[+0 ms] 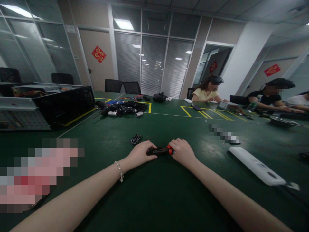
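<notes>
My left hand (142, 152) is closed on the left end of a dark elongated object (158, 151), thumb and fingers on either side of it. At its other end, my right hand (182, 150) is closed around a red-and-black handled tool (170, 150), mostly covered by the fingers. A thin light strip runs along the dark object; its exact kind is too small to make out. Just beyond my left hand lies a small black jagged-edged piece (136, 139), with several tiny bits (147, 137), perhaps screws, beside it on the green table (154, 199).
An opened computer case (65, 106) stands at left. Tools and cables (123, 108) are heaped farther back. On the right lie a white power strip (257, 166) and a pixelated item (224, 133); a blurred-out patch (36, 177) covers the left front. Several people sit at the far right.
</notes>
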Motion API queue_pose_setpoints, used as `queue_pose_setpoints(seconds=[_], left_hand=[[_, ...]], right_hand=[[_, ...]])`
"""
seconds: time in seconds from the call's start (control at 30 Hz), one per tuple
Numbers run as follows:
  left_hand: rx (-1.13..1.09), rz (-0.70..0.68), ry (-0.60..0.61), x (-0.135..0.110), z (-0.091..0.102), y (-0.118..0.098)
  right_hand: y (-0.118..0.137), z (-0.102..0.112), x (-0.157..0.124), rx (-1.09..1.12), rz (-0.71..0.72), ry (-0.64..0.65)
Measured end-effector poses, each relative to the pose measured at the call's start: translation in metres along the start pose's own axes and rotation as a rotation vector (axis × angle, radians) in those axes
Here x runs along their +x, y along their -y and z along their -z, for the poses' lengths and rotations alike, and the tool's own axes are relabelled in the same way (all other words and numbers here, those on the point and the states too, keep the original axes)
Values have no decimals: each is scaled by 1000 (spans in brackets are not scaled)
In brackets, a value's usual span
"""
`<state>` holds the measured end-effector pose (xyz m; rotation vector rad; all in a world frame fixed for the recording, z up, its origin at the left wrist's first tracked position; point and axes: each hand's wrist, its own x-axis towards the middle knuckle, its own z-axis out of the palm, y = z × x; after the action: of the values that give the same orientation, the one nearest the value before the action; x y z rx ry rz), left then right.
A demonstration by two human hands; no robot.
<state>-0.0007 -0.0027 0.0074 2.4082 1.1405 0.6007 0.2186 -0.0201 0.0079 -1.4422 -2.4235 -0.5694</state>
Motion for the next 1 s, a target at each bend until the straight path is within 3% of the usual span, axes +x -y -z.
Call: queue_pose_setpoints(seconds=[1.0], left_hand=[[-2,-18,-9,-1,0,0]], right_hand=[[0,1,0,-22,4,-17]])
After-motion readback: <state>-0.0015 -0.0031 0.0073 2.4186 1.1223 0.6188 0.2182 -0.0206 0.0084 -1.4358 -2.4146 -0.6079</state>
